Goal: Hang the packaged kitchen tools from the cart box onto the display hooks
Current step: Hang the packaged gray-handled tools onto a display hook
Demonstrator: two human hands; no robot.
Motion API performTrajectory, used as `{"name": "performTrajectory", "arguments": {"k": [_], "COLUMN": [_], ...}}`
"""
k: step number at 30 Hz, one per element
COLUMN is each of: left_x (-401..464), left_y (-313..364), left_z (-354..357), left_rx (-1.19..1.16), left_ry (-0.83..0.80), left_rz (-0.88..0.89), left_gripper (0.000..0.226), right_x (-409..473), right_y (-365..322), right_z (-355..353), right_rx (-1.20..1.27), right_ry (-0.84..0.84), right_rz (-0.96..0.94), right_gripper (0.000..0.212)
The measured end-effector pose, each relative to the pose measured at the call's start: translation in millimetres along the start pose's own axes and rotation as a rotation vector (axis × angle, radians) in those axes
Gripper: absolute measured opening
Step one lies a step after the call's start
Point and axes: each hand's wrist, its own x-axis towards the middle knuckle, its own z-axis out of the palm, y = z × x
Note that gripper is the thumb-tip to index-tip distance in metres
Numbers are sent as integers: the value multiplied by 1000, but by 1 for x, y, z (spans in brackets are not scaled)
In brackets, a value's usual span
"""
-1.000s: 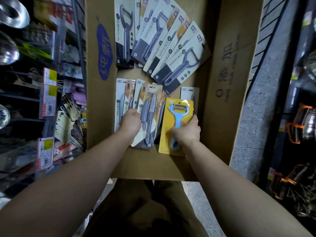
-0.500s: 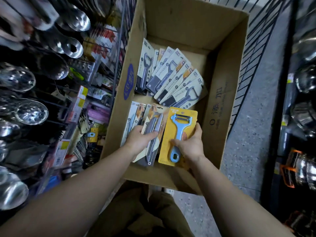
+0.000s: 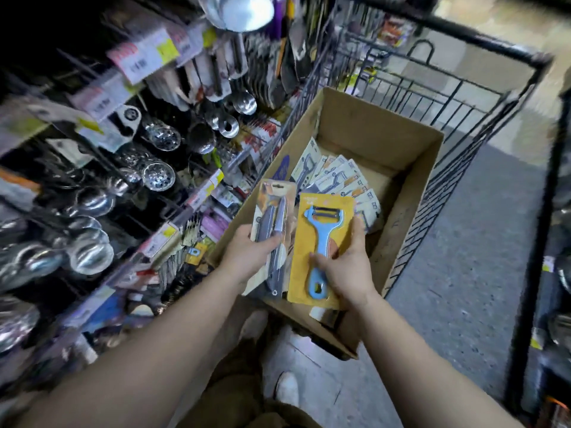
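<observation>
Left hand (image 3: 247, 257) gripping a knife pack (image 3: 273, 233) at frame centre, right hand (image 3: 346, 267) clutching a yellow peeler card (image 3: 321, 242), both hovering over the cardboard box (image 3: 411, 186).

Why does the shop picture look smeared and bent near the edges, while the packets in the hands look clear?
Head view: the yellow peeler card in the right hand is fairly sharp; the display shelves and the cart frame are streaked with motion blur; wide-angle distortion curves the frame; steel ladles show glare.
</observation>
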Motion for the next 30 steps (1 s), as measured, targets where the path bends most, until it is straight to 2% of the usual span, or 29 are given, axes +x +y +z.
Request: {"name": "performTrajectory", "arguments": {"k": [5, 10, 15, 22, 26, 30], "left_x": [-52, -113, -177, -268, -316, -353], "left_y": [10, 5, -6, -34, -53, -65], "left_z": [-30, -79, -150, -253, -313, -376], "left_rx": [-134, -220, -277, -385, -442, -444], "left_ry": [108, 232, 458, 751, 887, 933], "left_rz": [92, 146, 190, 270, 321, 383], "left_gripper": [42, 51, 56, 32, 31, 30], "right_x": [-52, -84, -132, -224, -281, -337], "right_y": [-11, -59, -115, -178, -207, -233], "right_z": [-11, 4, 53, 137, 186, 230], "right_rx": [-36, -45, -14, 55, 121, 124], "right_ry": [-86, -223, -413, -715, -832, -846], "right_rz": [-112, -257, -453, -659, -715, -819], "right_gripper": [108, 100, 97, 87, 89, 91]}}
